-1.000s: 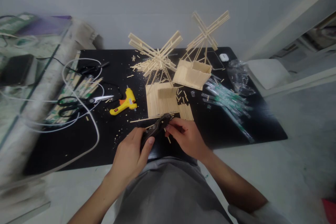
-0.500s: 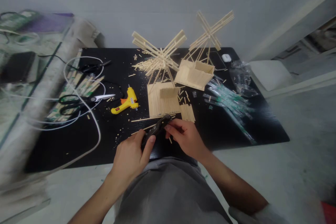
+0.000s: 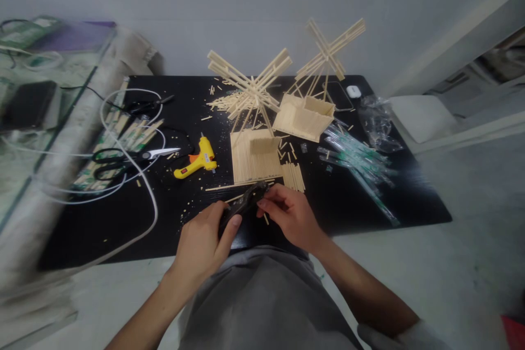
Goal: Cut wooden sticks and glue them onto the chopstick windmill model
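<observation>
The left hand [image 3: 200, 235] is closed around a dark tool [image 3: 244, 202], whose exact type cannot be made out; it is held aslant above the near edge of the black counter [image 3: 324, 197], its far end pointing toward the right hand [image 3: 293, 216]. The right hand has thumb and fingers drawn together at that far end; whether it grips the tool or some small piece there cannot be told. The hands are apart from each other. Just beyond them lie long loose sticks [image 3: 225, 187], then the front stick model [image 3: 256, 161], with a flat slatted base and crossed blades above. A row of short sticks [image 3: 293, 176] lies at the base's right side. The rear stick model [image 3: 303, 115], also with crossed blades, stands behind and to the right. Left of the front base lies a yellow glue gun [image 3: 199, 161]; farther left, scissors [image 3: 145, 156] rest with blades pointing right, a white cable [image 3: 153, 202] looping across them. Clear-and-green plastic wrappers [image 3: 361, 153] lie on the right.
</observation>
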